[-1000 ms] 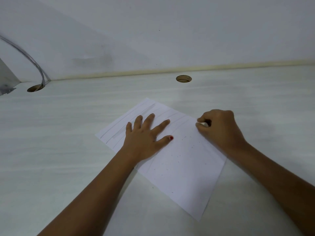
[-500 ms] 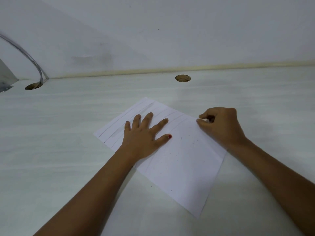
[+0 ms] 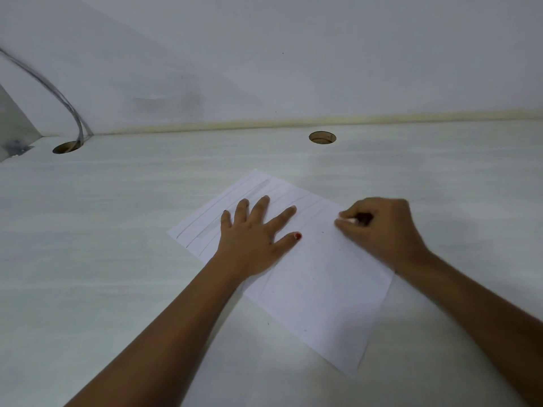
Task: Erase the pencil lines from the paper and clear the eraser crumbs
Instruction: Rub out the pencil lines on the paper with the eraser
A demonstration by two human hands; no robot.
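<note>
One open hole (image 3: 322, 137) lies beyond the paper (image 3: 326, 283); cables (image 3: 69, 108) enter the left hole (image 3: 67, 147).

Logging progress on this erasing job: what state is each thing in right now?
paper: flat on the desk, pinned by the left hand.
left hand: fingers spread, pressing the paper.
right hand: curled round the eraser.
eraser: pinched, at the paper's right edge.
pencil lines: not yet erased on the left part.
crumbs: a few specks lying on the paper.
</note>
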